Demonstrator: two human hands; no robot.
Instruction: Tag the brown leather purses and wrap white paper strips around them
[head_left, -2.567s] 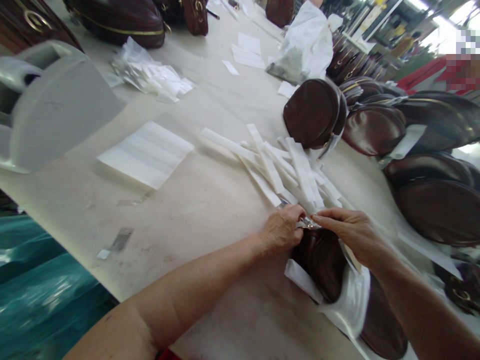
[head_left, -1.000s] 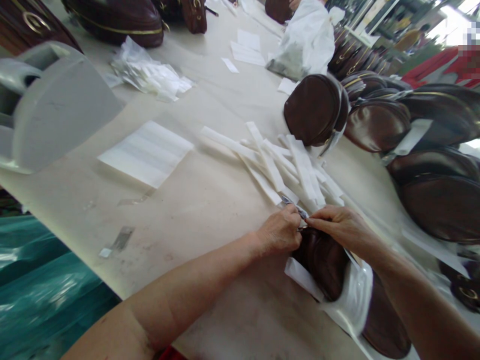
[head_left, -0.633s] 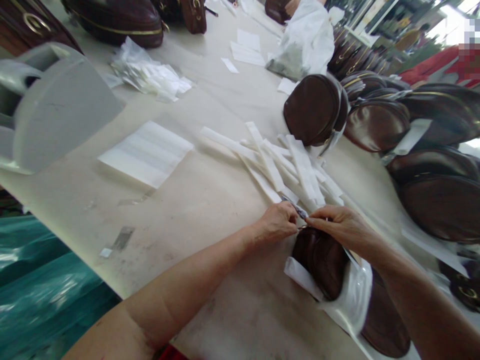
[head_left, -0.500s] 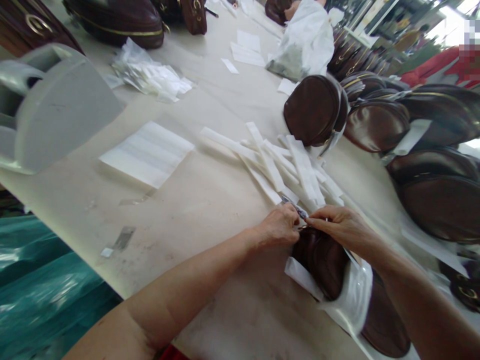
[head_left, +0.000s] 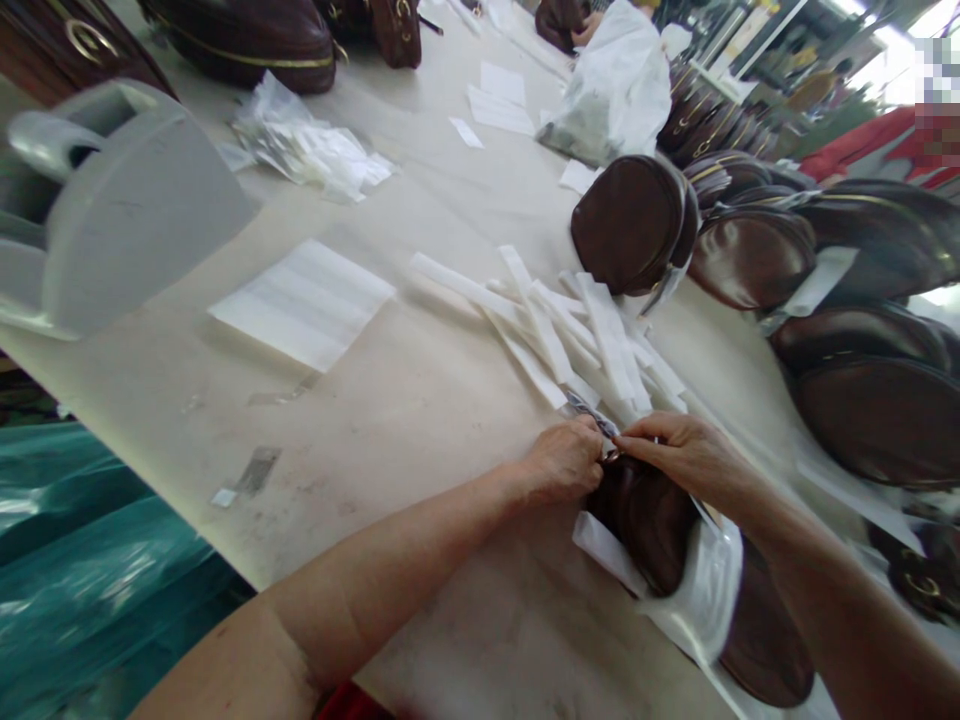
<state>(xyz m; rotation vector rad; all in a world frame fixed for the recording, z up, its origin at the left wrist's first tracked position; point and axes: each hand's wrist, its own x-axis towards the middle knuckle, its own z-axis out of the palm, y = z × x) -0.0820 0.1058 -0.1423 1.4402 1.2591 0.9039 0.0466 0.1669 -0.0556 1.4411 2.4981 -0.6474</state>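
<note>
A dark brown leather bag (head_left: 649, 535) lies at the table's near right, with white wrapping (head_left: 712, 600) around its middle. At its upper end is a small shiny metal fitting (head_left: 612, 455). My left hand (head_left: 568, 460) is closed beside this fitting, gripping a narrow, dark, plastic-wrapped strip (head_left: 589, 408) that pokes out beyond the fingers. From the other side, my right hand (head_left: 679, 448) pinches the same strip with thumb and fingertips just above the fitting. The fingers hide exactly how strip and fitting join.
White strips (head_left: 540, 320) lie heaped just beyond my hands. Several brown bags (head_left: 881, 420) line the right side. A grey tape dispenser (head_left: 142, 200), a white sheet (head_left: 304, 305) and a bag of packets (head_left: 307, 145) are leftward. A co-worker's red sleeve (head_left: 855, 140) shows far right.
The view has shifted slightly, so the table things appear a little further right. Both hands stay at the metal fitting with almost the same grip.
</note>
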